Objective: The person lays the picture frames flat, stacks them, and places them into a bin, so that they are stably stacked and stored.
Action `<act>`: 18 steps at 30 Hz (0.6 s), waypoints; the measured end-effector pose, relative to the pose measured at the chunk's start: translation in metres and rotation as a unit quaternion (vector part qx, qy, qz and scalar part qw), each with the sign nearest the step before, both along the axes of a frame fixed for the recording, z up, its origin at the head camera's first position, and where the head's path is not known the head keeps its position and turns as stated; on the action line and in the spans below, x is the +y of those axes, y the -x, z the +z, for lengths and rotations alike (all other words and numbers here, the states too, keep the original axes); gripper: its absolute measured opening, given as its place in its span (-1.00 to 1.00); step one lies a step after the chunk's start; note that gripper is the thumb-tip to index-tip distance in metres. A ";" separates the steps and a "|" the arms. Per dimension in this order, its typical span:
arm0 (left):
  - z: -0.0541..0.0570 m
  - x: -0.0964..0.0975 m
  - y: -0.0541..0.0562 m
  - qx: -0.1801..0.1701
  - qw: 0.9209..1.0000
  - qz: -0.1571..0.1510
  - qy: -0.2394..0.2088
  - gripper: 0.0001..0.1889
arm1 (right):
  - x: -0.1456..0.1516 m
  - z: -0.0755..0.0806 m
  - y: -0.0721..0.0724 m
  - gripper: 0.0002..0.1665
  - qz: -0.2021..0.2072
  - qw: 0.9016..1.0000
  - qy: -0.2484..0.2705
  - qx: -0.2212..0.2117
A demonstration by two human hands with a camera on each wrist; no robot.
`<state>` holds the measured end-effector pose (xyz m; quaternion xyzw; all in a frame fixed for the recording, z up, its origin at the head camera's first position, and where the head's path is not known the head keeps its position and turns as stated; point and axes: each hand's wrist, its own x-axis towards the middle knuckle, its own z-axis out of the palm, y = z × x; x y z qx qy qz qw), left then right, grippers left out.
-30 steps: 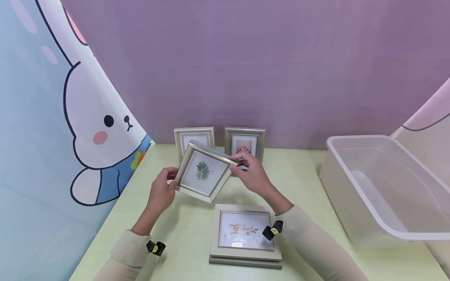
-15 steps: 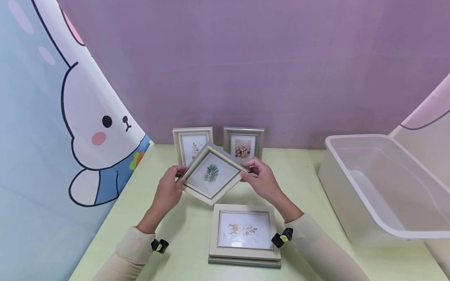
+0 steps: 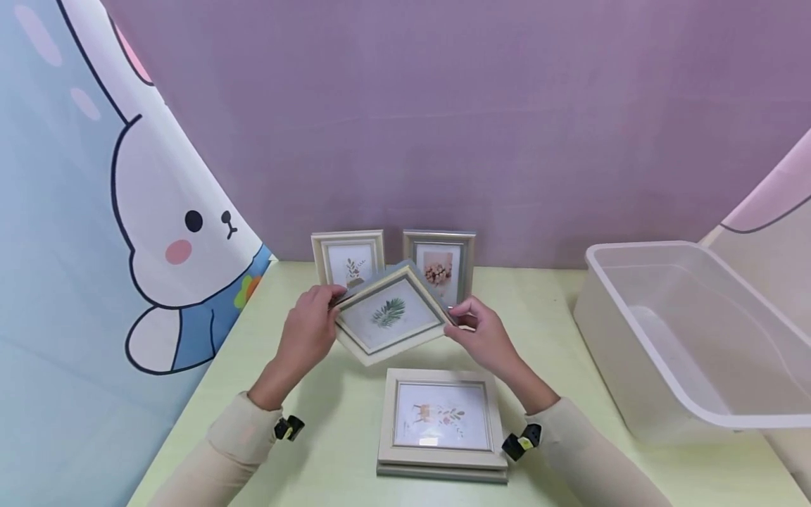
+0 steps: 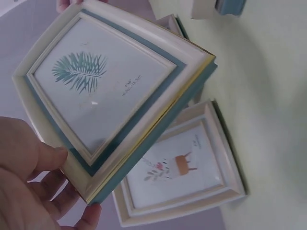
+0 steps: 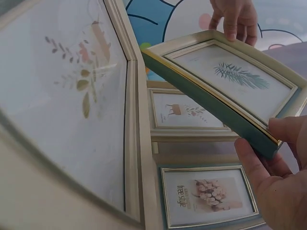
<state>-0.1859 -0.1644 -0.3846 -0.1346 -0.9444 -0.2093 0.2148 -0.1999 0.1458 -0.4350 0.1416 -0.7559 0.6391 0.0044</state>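
Left hand (image 3: 309,329) and right hand (image 3: 483,336) each pinched an opposite corner of the leaf-print frame (image 3: 391,315), held tilted above the surface (image 3: 557,331), clear of the flat stack of frames (image 3: 441,422). Best kept level, grip on the moulding, off the glass. Two frames (image 3: 393,259) stood against the purple backdrop (image 3: 475,120); clear bin (image 3: 690,338) to the right; rabbit curtain (image 3: 127,211) to the left

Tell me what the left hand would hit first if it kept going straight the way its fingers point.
Probably the standing frame with the plant sprig, behind the leaf-print frame that the left hand grips. The fingers point up and back toward the wall; depth is unclear.
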 end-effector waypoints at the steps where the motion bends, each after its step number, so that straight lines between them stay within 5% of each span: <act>1: 0.002 0.002 0.000 0.009 1.000 -0.004 0.008 -0.68 | 0.001 -0.001 -0.001 -0.73 -0.003 1.000 0.001 -0.003; 18: 0.022 0.033 0.000 0.078 0.992 -0.030 0.093 -0.75 | 0.023 -0.020 -0.023 -0.74 -0.016 0.997 -0.055 -0.050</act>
